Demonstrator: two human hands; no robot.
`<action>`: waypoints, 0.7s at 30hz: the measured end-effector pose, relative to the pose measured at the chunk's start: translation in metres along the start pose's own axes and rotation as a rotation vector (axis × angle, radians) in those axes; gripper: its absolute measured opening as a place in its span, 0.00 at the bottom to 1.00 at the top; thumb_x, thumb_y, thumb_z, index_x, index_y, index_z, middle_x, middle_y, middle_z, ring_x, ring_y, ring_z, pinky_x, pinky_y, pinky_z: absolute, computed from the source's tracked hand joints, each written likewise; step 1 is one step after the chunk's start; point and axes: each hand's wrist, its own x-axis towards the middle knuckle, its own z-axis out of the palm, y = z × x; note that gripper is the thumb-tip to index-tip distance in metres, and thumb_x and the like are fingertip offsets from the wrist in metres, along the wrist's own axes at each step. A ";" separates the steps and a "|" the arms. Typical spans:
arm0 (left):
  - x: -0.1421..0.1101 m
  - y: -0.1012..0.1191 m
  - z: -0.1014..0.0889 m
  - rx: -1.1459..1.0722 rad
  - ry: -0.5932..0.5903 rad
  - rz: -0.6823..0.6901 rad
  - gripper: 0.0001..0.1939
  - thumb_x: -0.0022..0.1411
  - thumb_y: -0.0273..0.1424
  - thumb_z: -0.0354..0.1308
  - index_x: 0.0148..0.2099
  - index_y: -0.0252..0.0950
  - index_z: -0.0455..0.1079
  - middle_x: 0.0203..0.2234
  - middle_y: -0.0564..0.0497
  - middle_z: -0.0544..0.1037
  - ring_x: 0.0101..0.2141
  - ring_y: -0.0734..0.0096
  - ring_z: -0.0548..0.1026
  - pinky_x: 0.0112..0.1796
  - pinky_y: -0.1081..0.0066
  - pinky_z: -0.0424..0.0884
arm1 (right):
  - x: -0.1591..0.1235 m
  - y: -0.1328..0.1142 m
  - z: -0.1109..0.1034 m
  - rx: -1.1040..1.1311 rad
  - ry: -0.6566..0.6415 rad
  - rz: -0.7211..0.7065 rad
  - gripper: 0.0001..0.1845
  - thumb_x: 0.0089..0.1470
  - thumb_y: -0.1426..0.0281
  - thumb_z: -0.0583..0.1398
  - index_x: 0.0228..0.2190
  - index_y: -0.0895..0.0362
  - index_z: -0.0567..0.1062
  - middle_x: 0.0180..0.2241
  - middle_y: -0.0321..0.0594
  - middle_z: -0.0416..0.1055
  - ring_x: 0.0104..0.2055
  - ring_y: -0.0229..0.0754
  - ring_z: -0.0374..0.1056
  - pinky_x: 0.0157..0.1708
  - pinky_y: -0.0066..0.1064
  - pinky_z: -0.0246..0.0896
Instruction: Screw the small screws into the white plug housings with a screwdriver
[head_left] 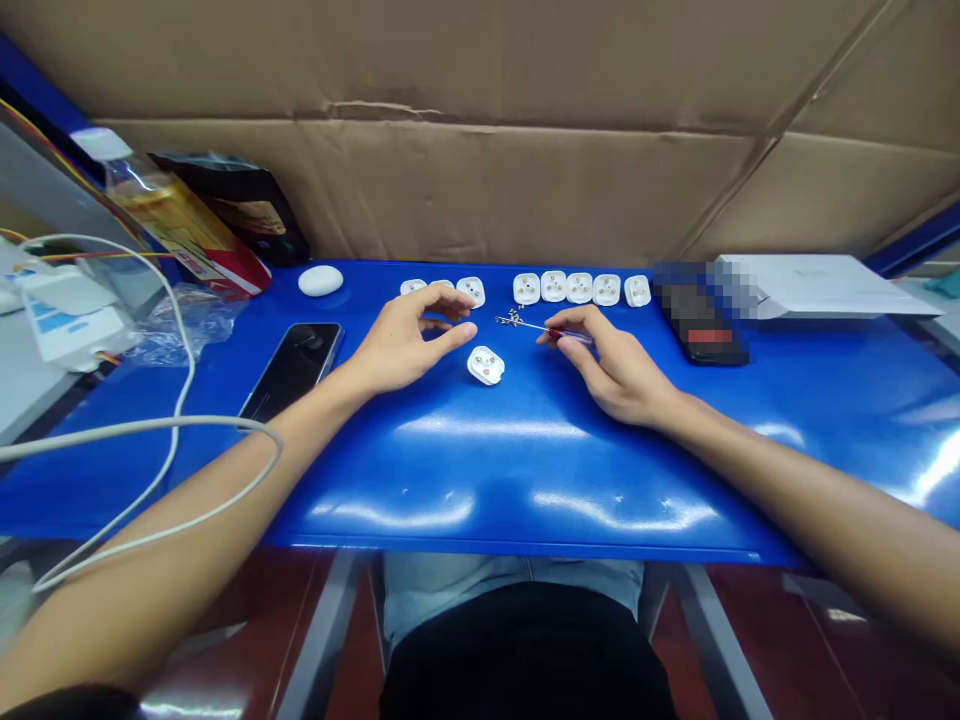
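My right hand (607,360) is closed round the handle of a small screwdriver (556,333), its thin shaft pointing left. The screwdriver's tip reaches a little pile of screws (511,318) on the blue table (480,460). My left hand (416,335) hovers with curved fingers apart and nothing visible between them. Just to the right of its fingertips and nearer to me lies a white rounded-square plastic piece (486,366) with metal parts inside. Similar white pieces stand in a row behind, several at right (579,288) and three at left (471,291), partly hidden by my left hand.
On the left are a phone (292,370), a white oval object (320,281), a drink bottle (172,215), a dark pouch (244,205) and a white cable (184,385) looping above my forearm. A dark device (694,315) and a white box (810,285) lie right. Cardboard (525,190) walls the back.
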 end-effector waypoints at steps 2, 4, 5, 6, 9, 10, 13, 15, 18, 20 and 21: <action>0.001 0.001 -0.001 -0.042 0.013 -0.005 0.22 0.63 0.42 0.71 0.53 0.35 0.78 0.52 0.41 0.82 0.52 0.55 0.80 0.54 0.57 0.77 | -0.004 -0.002 -0.001 0.027 0.011 -0.026 0.13 0.74 0.61 0.55 0.55 0.51 0.70 0.51 0.46 0.81 0.53 0.52 0.78 0.55 0.48 0.73; 0.001 0.004 -0.002 -0.101 -0.003 -0.019 0.22 0.61 0.43 0.73 0.52 0.35 0.78 0.51 0.41 0.82 0.52 0.54 0.80 0.55 0.57 0.77 | -0.009 -0.006 -0.001 0.064 -0.009 -0.048 0.14 0.74 0.60 0.55 0.56 0.50 0.70 0.52 0.46 0.80 0.53 0.51 0.78 0.54 0.48 0.73; 0.001 0.006 -0.002 -0.134 -0.024 -0.028 0.22 0.60 0.43 0.74 0.51 0.35 0.79 0.50 0.41 0.82 0.52 0.55 0.80 0.55 0.57 0.77 | -0.011 -0.008 -0.002 0.084 -0.007 -0.063 0.14 0.74 0.60 0.55 0.56 0.49 0.70 0.53 0.46 0.79 0.54 0.51 0.77 0.54 0.48 0.73; 0.001 0.008 -0.002 -0.164 -0.045 -0.034 0.23 0.60 0.43 0.75 0.51 0.35 0.79 0.50 0.41 0.82 0.51 0.55 0.81 0.55 0.56 0.77 | -0.013 -0.010 -0.002 0.103 -0.011 -0.074 0.14 0.74 0.60 0.56 0.56 0.49 0.70 0.53 0.46 0.79 0.54 0.50 0.77 0.54 0.47 0.73; 0.001 0.015 -0.002 -0.222 -0.086 -0.025 0.22 0.58 0.42 0.77 0.47 0.34 0.80 0.47 0.42 0.84 0.49 0.57 0.82 0.55 0.57 0.77 | -0.018 -0.017 -0.002 0.160 -0.009 -0.105 0.13 0.74 0.61 0.55 0.56 0.50 0.70 0.53 0.46 0.79 0.53 0.49 0.77 0.53 0.46 0.74; 0.001 0.017 -0.002 -0.232 -0.086 -0.019 0.21 0.58 0.41 0.77 0.47 0.33 0.81 0.45 0.42 0.84 0.48 0.57 0.82 0.55 0.57 0.78 | -0.018 -0.019 -0.002 0.174 -0.006 -0.111 0.13 0.75 0.61 0.55 0.56 0.49 0.70 0.52 0.46 0.79 0.53 0.49 0.78 0.53 0.46 0.74; -0.001 0.021 -0.001 -0.239 -0.069 -0.002 0.19 0.58 0.41 0.77 0.46 0.34 0.83 0.43 0.42 0.86 0.47 0.57 0.83 0.52 0.58 0.79 | -0.019 -0.020 -0.002 0.205 -0.002 -0.128 0.13 0.75 0.61 0.55 0.56 0.48 0.70 0.52 0.44 0.80 0.53 0.49 0.78 0.53 0.47 0.74; -0.002 0.022 -0.001 -0.250 -0.068 0.003 0.19 0.58 0.42 0.77 0.45 0.34 0.83 0.42 0.42 0.86 0.46 0.57 0.84 0.49 0.59 0.80 | -0.019 -0.020 -0.002 0.216 -0.002 -0.139 0.13 0.75 0.62 0.55 0.57 0.48 0.69 0.52 0.44 0.80 0.53 0.49 0.78 0.53 0.47 0.74; -0.002 0.022 -0.001 -0.287 -0.074 -0.009 0.19 0.58 0.43 0.77 0.43 0.34 0.82 0.40 0.43 0.86 0.42 0.59 0.84 0.46 0.60 0.81 | -0.020 -0.018 -0.002 0.210 -0.001 -0.138 0.14 0.75 0.61 0.55 0.57 0.49 0.69 0.51 0.45 0.80 0.53 0.49 0.78 0.53 0.47 0.74; -0.002 0.021 -0.001 -0.292 -0.067 -0.019 0.19 0.58 0.43 0.77 0.42 0.34 0.82 0.38 0.44 0.86 0.41 0.61 0.84 0.45 0.62 0.81 | -0.020 -0.018 -0.002 0.205 0.000 -0.139 0.13 0.75 0.61 0.55 0.57 0.49 0.70 0.51 0.45 0.80 0.53 0.49 0.78 0.53 0.46 0.74; -0.002 0.020 0.000 -0.287 -0.060 -0.020 0.18 0.58 0.43 0.78 0.41 0.34 0.82 0.37 0.44 0.86 0.40 0.62 0.84 0.45 0.63 0.81 | -0.020 -0.018 -0.002 0.206 -0.001 -0.143 0.13 0.75 0.61 0.55 0.57 0.49 0.70 0.51 0.44 0.79 0.53 0.48 0.78 0.53 0.46 0.74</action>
